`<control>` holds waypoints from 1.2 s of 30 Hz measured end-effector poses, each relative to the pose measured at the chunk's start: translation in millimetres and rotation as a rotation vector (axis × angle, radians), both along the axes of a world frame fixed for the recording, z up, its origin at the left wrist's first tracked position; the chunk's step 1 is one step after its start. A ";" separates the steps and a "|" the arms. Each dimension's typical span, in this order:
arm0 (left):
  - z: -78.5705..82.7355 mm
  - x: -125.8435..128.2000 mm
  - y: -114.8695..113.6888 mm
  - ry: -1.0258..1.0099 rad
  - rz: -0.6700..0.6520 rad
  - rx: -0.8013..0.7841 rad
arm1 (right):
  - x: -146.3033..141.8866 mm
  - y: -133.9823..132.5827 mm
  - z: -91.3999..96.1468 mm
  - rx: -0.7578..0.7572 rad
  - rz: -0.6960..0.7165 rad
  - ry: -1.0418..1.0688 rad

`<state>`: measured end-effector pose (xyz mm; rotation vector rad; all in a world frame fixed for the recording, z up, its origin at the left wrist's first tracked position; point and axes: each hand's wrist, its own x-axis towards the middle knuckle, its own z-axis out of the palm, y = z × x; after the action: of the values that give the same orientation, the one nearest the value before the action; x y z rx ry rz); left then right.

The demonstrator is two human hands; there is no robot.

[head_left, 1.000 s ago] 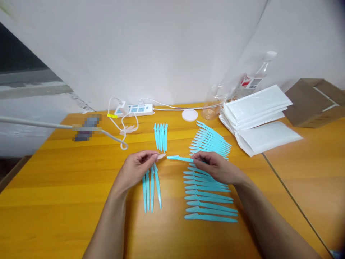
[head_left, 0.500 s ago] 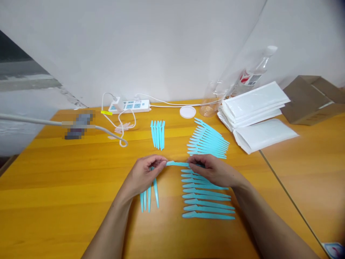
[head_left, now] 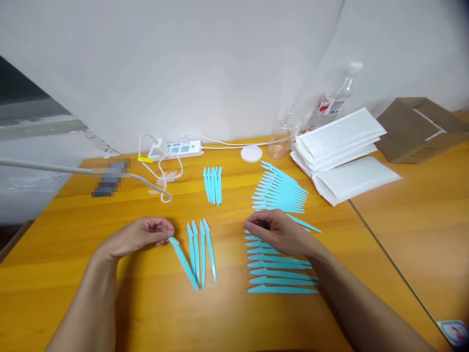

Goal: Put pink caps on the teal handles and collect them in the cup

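Observation:
My left hand (head_left: 152, 232), fingers closed, pinches the notched upper end of a slim light-blue plastic tool (head_left: 185, 264). This tool slants down to the right, its lower tip by the left-hand end of a group of similar upright tools (head_left: 203, 252). My right hand (head_left: 273, 230) is closed, thumb and fingertips together, over the top of a column of such tools lying crosswise (head_left: 282, 280). Whether its fingertips hold anything is hidden. Behind that hand, part of another light-blue tool (head_left: 308, 225) shows.
Further back lie a small bundle (head_left: 213, 186) and a fanned row (head_left: 282, 188) of the same tools. Along the wall are a power strip (head_left: 190, 147) with cables, a round lid (head_left: 251, 153), a clear jar (head_left: 280, 146), a bottle (head_left: 331, 105), white packets (head_left: 340, 137) and a cardboard box (head_left: 406, 132).
The light-blue tool stretched between both hands has gone left in my left hand and now slants beside the upright group. My right hand stays over the column.

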<state>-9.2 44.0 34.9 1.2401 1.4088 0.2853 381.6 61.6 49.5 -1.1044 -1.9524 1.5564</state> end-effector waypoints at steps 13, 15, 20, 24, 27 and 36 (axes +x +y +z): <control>-15.7 34.9 13.1 0.122 0.028 0.300 | -34.0 38.5 -8.4 0.299 -0.093 -0.379; -14.7 31.2 10.4 0.152 0.003 0.326 | -52.4 56.5 -8.7 0.347 -0.125 -0.510; -19.2 -5.4 26.3 0.525 0.228 0.588 | -98.6 93.8 -17.3 0.354 -0.212 -0.680; -28.7 -39.2 52.3 0.937 0.287 0.776 | -113.3 109.3 -23.2 0.295 -0.259 -0.689; -31.7 -48.1 60.4 0.955 0.203 0.751 | -109.3 114.0 -22.2 0.249 -0.271 -0.670; -13.6 -32.3 44.2 0.921 0.157 0.634 | -39.3 76.3 -3.5 0.351 -0.364 -0.410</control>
<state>-41.5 88.2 21.3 1.9132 2.3201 0.2903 342.3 137.9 46.0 -1.5970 -2.0180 0.8069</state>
